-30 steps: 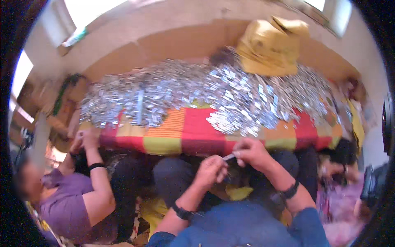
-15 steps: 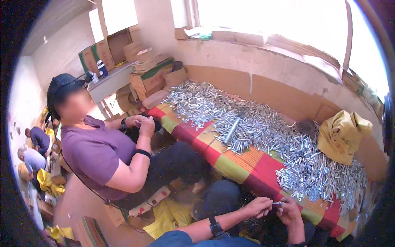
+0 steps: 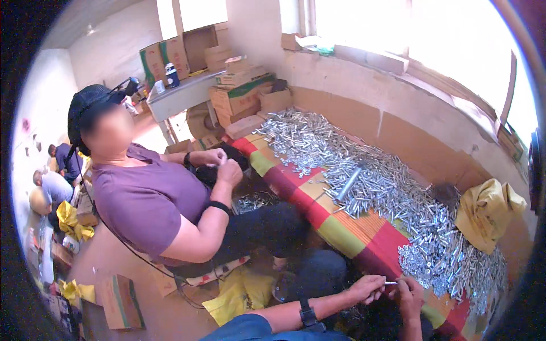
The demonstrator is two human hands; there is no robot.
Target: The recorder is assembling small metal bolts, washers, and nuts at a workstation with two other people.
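At the lower right, over my lap, a small silvery bolt [image 3: 391, 283] spans the gap between my hands. The fingers of my left hand [image 3: 365, 290] are closed on one end of it. Its other end is pinched in the fingertips of my right hand [image 3: 409, 294]. Just beyond my hands, a long heap of silvery bolts [image 3: 372, 190] covers a checkered cloth [image 3: 341, 232]. Small washers [image 3: 414, 262] lie at the heap's near edge, not far from my right hand. Whether a washer or nut sits on the held bolt is too small to tell.
To my left a co-worker [image 3: 153, 199] in a purple shirt sits with both hands together. A yellow sack [image 3: 489, 213] rests on the heap's far right end. A metal tube [image 3: 348, 183] lies on the heap. Cardboard boxes [image 3: 242, 99] stand behind; another yellow sack [image 3: 242, 292] is on the floor.
The view has turned left, so the room appears shifted right. Both my hands still hold the bolt between them. The co-worker's hands remain close together.
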